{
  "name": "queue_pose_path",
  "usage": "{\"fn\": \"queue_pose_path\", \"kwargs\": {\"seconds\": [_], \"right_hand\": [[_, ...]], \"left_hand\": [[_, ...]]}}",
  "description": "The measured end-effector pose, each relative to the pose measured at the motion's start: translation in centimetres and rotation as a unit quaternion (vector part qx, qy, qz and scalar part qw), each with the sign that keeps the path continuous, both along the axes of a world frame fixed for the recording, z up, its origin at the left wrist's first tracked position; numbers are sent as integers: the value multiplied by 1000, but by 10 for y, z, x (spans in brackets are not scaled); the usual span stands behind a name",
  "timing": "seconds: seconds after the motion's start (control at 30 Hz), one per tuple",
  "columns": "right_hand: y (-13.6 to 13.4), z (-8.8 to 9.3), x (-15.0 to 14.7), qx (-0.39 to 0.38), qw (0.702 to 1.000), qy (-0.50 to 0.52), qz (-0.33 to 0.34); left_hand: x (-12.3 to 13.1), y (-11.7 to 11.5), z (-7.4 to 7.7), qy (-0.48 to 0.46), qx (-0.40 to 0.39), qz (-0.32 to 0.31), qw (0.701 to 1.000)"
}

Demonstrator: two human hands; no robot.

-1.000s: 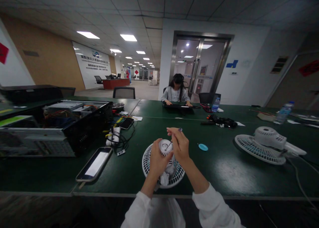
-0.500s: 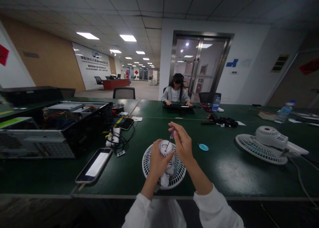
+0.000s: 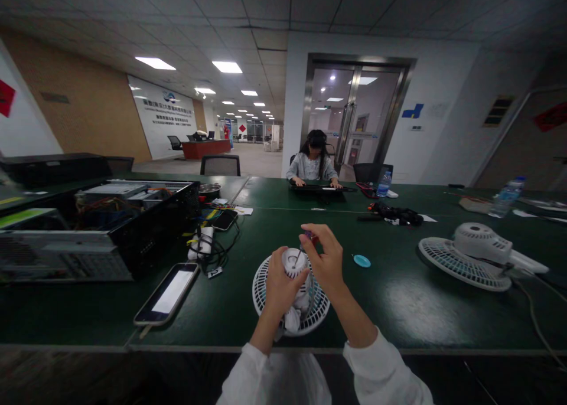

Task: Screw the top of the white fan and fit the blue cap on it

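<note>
In front of me a white electric fan [image 3: 319, 317] lies with its grille down on the green table. My left hand [image 3: 280, 284] wraps round its motor housing [image 3: 290, 263], thumb on the near side and fingers on the left. My right hand [image 3: 325, 257] grips the purple handle of a screwdriver [image 3: 300, 254] between thumb and fingers. The screwdriver slants down to the left, its tip in the top of the housing. What the tip meets there is too small to make out. A light-blue round cap [image 3: 362, 261] lies to the right of my right hand.
An opened computer case [image 3: 155, 228] stands at the left, with cables and a phone [image 3: 167, 294] nearer me. Another white fan [image 3: 478, 251] lies at the right, its cord over the table edge. Across the table a person [image 3: 313, 160] sits with both hands on a keyboard [image 3: 321, 189].
My right hand has shifted its fingers on the screwdriver handle, curling them closer round it. The left hand and the fan have stayed in place.
</note>
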State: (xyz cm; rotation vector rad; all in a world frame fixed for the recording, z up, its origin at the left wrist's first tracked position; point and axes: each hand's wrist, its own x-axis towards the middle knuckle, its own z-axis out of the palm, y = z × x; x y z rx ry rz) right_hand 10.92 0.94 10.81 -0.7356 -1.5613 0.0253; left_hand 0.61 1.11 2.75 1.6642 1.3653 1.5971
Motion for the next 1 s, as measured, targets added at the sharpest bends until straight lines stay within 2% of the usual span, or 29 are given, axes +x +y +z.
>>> {"fn": "queue_pose_path", "kwargs": {"seconds": [0.17,0.37,0.53,0.73,0.9,1.0], "right_hand": [[-4,1,-2,19,1000,-15,17],[-3,0,-2,33,999,15,-24],[-6,1,-1,35,999,-2,8],[-6,1,-1,56,998,20,-36],[-5,-1,1,51,999,-12,6],[-5,-1,-1,66,998,-14,-17]], "left_hand": [[0,-1,3,0,4,0,1000],[0,-2,3,4,2,1,1000],[0,-2,2,6,1,4,1000],[0,-1,2,4,-1,-4,1000],[0,0,0,3,8,2,1000],[-1,0,-1,5,14,2,1000]]}}
